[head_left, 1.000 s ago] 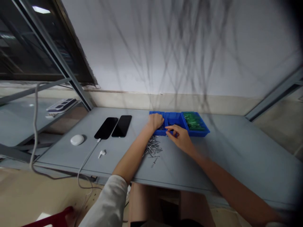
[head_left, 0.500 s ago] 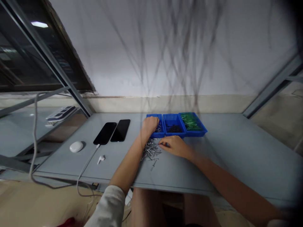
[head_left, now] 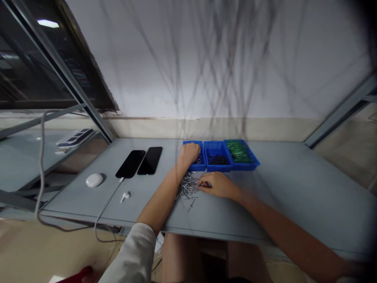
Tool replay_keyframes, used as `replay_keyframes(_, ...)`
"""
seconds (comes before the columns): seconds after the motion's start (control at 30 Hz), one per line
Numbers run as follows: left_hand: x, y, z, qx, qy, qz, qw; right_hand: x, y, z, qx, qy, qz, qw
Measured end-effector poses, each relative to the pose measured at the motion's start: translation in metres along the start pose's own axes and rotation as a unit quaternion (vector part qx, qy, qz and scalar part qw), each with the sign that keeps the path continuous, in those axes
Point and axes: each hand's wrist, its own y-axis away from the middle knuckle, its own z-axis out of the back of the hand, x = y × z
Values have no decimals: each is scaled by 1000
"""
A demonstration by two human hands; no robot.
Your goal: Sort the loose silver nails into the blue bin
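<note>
My left hand reaches into the left blue bin, its fingers curled down among small silver metal pieces. The fingertips and anything between them are hidden. Just in front of that bin lies a loose pile of thin silver pieces, like rivets or screws. At the pile's right side my right hand rests low over the table, thumb and fingers pinched together. A small dark spot shows by those fingers, too small to name. One stray silver piece lies nearer the table's front edge.
A middle bin holds small dark parts; the right bin holds green ones. To the left lie two black phones, a white cable, a white earbud and its case. Metal uprights flank the table.
The view has shifted slightly. My left hand stays in the left bin, and my right hand remains pinched beside the pile with hardly any movement.
</note>
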Motion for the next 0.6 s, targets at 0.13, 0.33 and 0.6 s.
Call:
replay_keyframes(0.13,-1,-1,-3,3,2,-11,1000,1,1,-2,-1,-7,9,1000)
replay_keyframes(0.33,0,1,-1,10,7,-8,1000,3,0,3,-28,-69,-26,997)
replay_keyframes(0.6,1,0,-2,8,7,-2,1000,-8,-5,6,-64,-348,-114,928)
